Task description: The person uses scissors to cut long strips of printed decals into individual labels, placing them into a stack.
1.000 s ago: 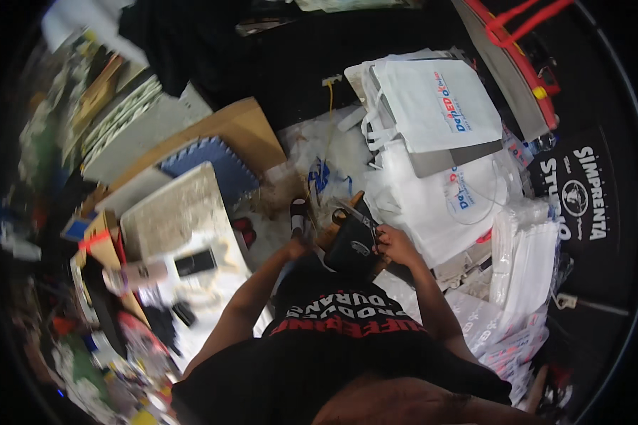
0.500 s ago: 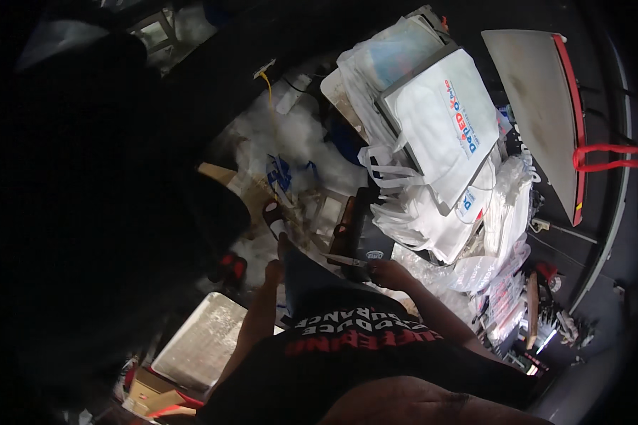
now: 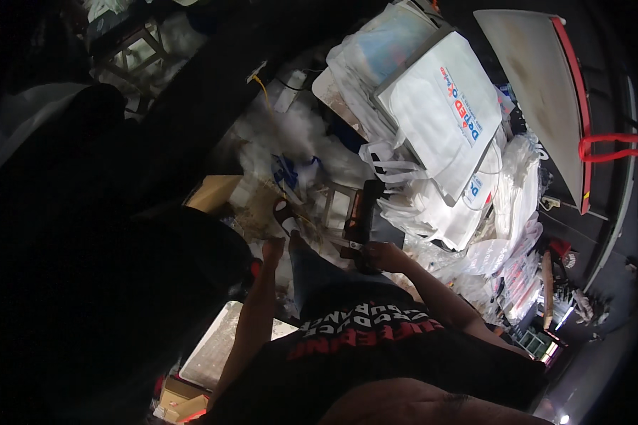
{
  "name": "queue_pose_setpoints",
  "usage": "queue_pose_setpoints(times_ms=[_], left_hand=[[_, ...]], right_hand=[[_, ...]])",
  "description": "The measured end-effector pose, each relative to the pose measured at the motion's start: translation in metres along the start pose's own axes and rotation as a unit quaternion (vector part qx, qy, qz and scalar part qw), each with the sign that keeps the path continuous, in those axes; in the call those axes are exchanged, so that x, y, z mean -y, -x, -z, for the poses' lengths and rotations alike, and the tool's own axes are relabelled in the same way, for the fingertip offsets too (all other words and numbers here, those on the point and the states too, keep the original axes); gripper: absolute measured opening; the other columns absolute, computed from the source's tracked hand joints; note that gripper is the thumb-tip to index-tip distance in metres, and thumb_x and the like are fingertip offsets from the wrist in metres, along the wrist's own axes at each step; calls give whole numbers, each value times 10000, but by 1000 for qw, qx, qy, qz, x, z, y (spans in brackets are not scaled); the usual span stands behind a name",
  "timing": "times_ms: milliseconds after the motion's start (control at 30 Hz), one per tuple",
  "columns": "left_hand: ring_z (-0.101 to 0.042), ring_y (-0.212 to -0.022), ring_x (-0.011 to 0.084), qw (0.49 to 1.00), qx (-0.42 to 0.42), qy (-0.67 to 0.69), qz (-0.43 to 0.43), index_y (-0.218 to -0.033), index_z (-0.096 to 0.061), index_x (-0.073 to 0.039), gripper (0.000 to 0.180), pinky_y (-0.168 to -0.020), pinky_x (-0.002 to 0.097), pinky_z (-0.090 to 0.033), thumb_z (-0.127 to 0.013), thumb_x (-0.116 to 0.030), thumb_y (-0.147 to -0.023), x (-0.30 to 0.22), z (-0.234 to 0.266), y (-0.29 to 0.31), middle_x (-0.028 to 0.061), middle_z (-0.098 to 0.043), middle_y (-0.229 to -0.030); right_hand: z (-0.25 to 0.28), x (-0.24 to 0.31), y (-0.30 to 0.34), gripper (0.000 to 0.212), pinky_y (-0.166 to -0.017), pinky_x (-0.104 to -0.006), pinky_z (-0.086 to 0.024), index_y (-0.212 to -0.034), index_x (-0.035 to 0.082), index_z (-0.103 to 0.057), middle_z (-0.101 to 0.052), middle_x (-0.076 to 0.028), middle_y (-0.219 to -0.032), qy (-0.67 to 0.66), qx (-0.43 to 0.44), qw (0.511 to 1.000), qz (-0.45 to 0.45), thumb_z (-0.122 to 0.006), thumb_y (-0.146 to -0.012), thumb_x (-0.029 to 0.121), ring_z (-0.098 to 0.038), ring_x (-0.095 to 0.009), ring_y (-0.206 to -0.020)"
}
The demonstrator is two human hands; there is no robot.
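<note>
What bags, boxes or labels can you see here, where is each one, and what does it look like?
White cloth bag: top of the pile, upper centre; flat rectangle, red and blue print.
More white bags: stacked beneath it, handles loose.
Cardboard box: left of centre, brown, flap open.
Dark flat case: at the right hand, upright.
No screens visible.

White bags: matt woven cloth. Bag pile: glossy crinkled clear plastic. Board: dull scuffed metal. Box: matt brown cardboard. Shirt: soft black cloth.
</note>
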State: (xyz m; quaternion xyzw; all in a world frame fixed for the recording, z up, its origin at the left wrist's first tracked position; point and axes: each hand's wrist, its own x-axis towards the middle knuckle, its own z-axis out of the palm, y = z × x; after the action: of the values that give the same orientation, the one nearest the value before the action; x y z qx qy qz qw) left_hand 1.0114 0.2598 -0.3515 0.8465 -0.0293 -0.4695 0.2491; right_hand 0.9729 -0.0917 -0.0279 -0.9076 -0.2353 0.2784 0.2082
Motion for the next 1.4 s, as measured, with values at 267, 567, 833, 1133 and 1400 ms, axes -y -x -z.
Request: queue_pose_setpoints(times_ms=[267,567,833,1133,1400], left_hand=[[-656,-922,371,969,10,238,61,-918,-717,-28,344,-802,443,-501,-592,-343,-862,-82,-9,46,196,-697,-972],[-554,-1193,366,931,-181,304,89,-1244,-609,-66,582,-987,431,-429,-506,-534,-913,-95,-237,207,218,-589,-1275],[-589,-1138,352,984,-121,-134,-13,-1264,-607,-133,394,-970,391,-472,-514,-344,-945,-120,-301,348,162,-615,-1242],[-547,-1206,357,993,-101,-55,-31,-1307,-574,-139,477,-1033,407,-431,-474,-440,-950,-182,-514,468,182,-555,-1334],[-545,-1212,332,964,-120,228,63,-1272,-610,-144,410,-1033,405,-440,-508,-371,-946,-307,-556,499,148,-526,-1381]], right_hand=[[-77,-32,119,346,-783,-451,-530,-1081,46,-621,-665,-185,-990,-153,93,962,-208,-591,-826,278,-653,-373,-919],[-64,-101,219,308,-757,-485,-518,-1064,69,-604,-672,-206,-935,-226,50,969,-89,-605,-796,220,-649,-403,-887],[-149,-85,306,316,-677,-393,-517,-997,83,-604,-691,-116,-787,-261,0,965,38,-732,-736,207,-687,-289,-779],[-240,-76,399,344,-678,-373,-530,-1062,65,-596,-699,-143,-769,-294,63,951,69,-689,-747,167,-692,-287,-736],[-250,-71,429,188,-537,-334,-482,-953,27,-570,-687,-91,-728,-243,248,928,136,-634,-776,33,-654,-176,-629]])
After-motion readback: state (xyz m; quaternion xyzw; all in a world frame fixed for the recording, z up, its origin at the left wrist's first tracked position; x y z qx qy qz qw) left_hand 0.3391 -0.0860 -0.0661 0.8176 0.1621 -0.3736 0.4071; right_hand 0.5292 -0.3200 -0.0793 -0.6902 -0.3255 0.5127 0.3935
